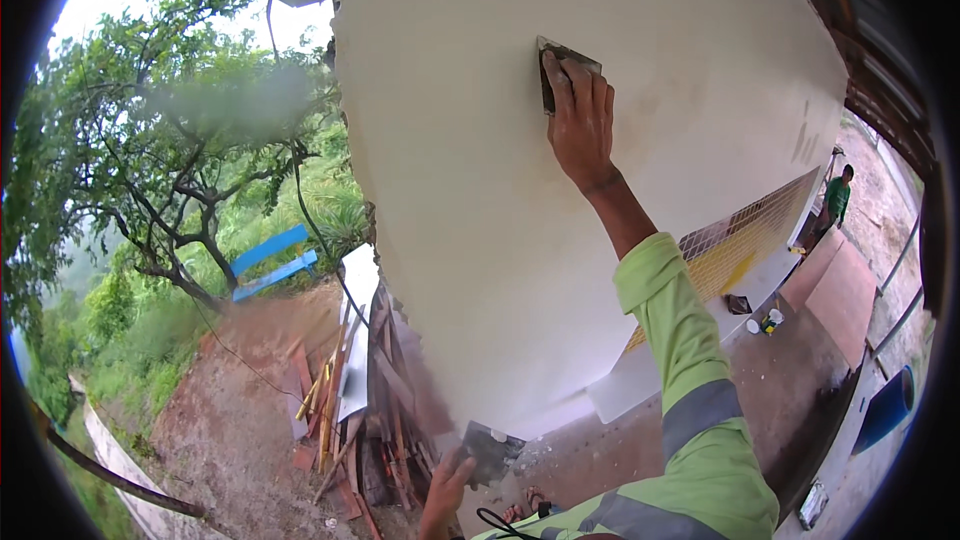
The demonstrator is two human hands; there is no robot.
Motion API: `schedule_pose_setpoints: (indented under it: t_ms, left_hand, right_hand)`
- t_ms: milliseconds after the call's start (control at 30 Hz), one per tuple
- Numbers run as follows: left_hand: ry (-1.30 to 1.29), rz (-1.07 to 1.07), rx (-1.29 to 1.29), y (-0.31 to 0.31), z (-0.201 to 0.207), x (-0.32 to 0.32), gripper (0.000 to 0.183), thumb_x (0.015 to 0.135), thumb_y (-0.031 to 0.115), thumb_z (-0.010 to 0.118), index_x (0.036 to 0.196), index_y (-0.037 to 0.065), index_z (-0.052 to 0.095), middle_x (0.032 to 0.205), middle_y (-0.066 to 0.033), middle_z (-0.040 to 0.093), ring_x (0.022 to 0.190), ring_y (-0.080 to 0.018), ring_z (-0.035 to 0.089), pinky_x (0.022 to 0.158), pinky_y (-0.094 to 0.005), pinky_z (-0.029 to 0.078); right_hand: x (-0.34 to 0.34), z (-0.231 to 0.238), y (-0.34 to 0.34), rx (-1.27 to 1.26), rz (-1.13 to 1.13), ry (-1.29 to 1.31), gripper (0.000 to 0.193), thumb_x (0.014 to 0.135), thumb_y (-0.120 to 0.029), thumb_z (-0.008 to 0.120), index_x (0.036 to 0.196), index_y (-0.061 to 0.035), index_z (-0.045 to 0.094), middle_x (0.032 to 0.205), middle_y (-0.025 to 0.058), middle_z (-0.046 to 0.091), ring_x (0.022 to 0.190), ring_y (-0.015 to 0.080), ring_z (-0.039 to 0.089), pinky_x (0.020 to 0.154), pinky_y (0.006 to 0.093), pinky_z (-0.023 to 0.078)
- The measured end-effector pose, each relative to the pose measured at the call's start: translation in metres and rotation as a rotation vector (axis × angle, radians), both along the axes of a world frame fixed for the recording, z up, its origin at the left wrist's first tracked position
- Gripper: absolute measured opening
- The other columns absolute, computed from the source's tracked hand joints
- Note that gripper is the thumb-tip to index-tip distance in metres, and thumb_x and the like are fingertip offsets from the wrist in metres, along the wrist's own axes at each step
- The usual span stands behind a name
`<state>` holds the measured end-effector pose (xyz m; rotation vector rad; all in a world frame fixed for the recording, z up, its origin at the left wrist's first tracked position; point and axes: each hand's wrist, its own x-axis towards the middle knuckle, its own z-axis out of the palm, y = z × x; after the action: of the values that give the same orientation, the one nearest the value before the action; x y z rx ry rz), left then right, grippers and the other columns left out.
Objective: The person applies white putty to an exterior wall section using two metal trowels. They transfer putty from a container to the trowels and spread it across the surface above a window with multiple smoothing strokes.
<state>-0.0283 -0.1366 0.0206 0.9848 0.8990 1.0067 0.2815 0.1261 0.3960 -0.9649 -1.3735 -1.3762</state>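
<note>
My right hand [582,125] is raised to the upper middle of a white wall [470,140]. Its fingers are closed over a dark, flat-bladed smoothing tool [546,90], which lies against the wall surface; its exact kind is partly hidden by the hand. Low in the picture, near the wall's bottom edge, my left hand [446,488] grips the edge of a dark flat plate [488,452] with a small whitish dab on it. Faint brownish smudges show on the wall around my right forearm.
A pile of boards and scrap wood [340,420] lies at the lower left. Yellowish mesh [745,235] runs along the wall's lower right. Small containers [771,321] stand beneath it. A person in green [837,198] stands at far right, near a blue barrel [884,410].
</note>
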Motion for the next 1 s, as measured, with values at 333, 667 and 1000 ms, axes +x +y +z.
schedule_pose_setpoints:
  t_ms: [333, 667, 1000]
  left_hand:
    - [-0.023, 0.005, -0.021, 0.007, 0.001, 0.005, 0.035, 0.1, 0.012, 0.057, 0.133, 0.001, 0.053, 0.094, -0.0027, 0.063, 0.074, -0.0099, 0.056, 0.063, -0.0264, 0.048]
    - [-0.013, 0.017, 0.032, 0.016, -0.004, 0.001, 0.036, 0.1, 0.012, 0.056, 0.134, -0.002, 0.052, 0.094, -0.0035, 0.062, 0.075, -0.0109, 0.057, 0.063, -0.027, 0.048]
    - [0.01, -0.012, 0.001, 0.012, 0.002, -0.005, 0.032, 0.099, 0.01, 0.055, 0.13, 0.001, 0.054, 0.109, -0.0017, 0.062, 0.095, -0.0105, 0.059, 0.083, -0.0257, 0.049]
  right_hand:
    - [0.004, -0.004, -0.012, -0.068, -0.013, -0.012, 0.058, 0.08, 0.003, 0.062, 0.136, -0.0073, 0.054, 0.117, 0.004, 0.052, 0.104, 0.0233, 0.05, 0.083, 0.0365, 0.043]
    - [0.002, 0.003, -0.009, -0.045, 0.013, -0.052, 0.059, 0.077, 0.004, 0.063, 0.135, -0.0058, 0.054, 0.117, 0.0049, 0.052, 0.101, 0.0232, 0.05, 0.083, 0.0364, 0.044]
    - [-0.02, -0.003, 0.006, 0.035, -0.006, -0.01, 0.056, 0.079, 0.004, 0.061, 0.134, -0.0023, 0.055, 0.119, 0.0072, 0.052, 0.1, 0.0244, 0.051, 0.085, 0.037, 0.044]
